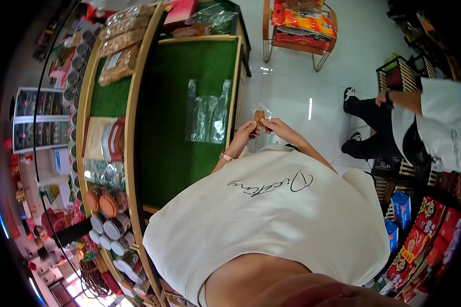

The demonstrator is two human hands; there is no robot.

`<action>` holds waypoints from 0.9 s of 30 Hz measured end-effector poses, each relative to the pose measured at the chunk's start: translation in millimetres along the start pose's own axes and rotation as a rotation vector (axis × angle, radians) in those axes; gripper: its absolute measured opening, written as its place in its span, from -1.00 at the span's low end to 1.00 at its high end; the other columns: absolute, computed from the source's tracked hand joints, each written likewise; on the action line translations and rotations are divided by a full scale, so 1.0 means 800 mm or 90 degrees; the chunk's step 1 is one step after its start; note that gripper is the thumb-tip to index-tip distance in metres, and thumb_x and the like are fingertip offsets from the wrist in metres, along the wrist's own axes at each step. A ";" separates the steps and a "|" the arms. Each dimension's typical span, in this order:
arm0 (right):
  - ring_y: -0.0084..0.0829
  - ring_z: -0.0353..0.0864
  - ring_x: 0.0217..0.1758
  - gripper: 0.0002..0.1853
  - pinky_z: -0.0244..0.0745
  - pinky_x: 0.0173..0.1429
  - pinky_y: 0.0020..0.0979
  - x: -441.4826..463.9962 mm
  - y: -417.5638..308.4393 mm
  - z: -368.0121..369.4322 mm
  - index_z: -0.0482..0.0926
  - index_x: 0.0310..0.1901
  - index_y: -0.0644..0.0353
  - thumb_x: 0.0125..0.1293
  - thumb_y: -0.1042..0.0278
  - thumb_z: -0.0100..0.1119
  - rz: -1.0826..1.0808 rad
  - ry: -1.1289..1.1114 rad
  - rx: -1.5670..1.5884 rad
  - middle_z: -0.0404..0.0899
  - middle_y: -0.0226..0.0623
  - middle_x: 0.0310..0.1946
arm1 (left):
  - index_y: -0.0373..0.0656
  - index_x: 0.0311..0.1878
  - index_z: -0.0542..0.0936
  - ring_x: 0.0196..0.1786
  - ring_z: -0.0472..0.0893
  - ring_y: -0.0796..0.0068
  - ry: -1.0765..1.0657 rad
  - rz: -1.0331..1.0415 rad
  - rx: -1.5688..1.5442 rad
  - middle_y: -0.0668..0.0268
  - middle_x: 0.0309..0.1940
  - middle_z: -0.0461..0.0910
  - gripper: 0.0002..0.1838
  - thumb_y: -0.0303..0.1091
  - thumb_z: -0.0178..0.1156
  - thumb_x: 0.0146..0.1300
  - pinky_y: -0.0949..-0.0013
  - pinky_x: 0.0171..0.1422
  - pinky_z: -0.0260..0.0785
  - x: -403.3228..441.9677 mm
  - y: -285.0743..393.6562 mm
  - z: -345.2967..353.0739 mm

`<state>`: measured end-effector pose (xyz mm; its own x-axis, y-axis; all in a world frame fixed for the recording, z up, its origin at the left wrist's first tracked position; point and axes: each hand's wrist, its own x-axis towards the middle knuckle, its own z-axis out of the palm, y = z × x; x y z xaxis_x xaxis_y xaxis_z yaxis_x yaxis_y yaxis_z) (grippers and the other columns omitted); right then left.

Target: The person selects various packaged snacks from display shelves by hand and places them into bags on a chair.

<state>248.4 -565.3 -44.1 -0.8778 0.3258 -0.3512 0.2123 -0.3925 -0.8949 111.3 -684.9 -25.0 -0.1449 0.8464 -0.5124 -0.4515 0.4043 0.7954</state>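
Note:
My left hand (248, 129) and my right hand (272, 126) meet in front of my chest, both closed on a small brown snack piece (259, 115) in a clear wrapper. The wrapper's transparent end sticks out above the fingertips. A watch or band is on the left wrist. Beside the hands, a clear plastic bag (208, 113) lies flat on the green surface (164, 102) of the display stand.
Shelves at left hold bagged goods (122, 64) and jars (115, 227). A chair (333, 30) with colourful packages stands ahead. At right, another person (402, 115) is near crates. Red boxes (427, 225) are at lower right.

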 end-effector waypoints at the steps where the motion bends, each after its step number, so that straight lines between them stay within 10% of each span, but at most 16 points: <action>1: -0.65 0.32 -0.46 -0.57 0.24 -0.30 -0.58 0.002 -0.005 -0.017 0.48 -0.49 0.19 0.33 -0.01 -0.09 -0.008 0.011 -0.011 0.39 -0.49 -0.58 | -0.03 -0.35 0.45 -0.36 0.36 0.71 -0.003 0.012 0.004 0.52 -0.49 0.39 -0.74 -0.11 -0.10 0.34 0.58 -0.17 0.18 0.014 0.009 0.012; 27: -0.65 0.25 -0.46 -0.60 0.16 -0.30 -0.60 0.125 -0.206 -0.274 0.43 -0.52 0.17 0.37 0.08 -0.15 -0.097 0.173 0.037 0.35 -0.52 -0.57 | -0.13 -0.57 0.47 -0.63 0.15 0.74 -0.177 0.023 0.193 0.53 -0.72 0.28 -0.55 0.03 -0.05 0.28 0.58 -0.53 -0.04 0.378 0.241 0.105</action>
<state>219.7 -279.5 7.6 -0.7491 0.5994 -0.2821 0.0554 -0.3677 -0.9283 54.3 -321.8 0.2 0.1058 0.9063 -0.4091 -0.1653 0.4217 0.8915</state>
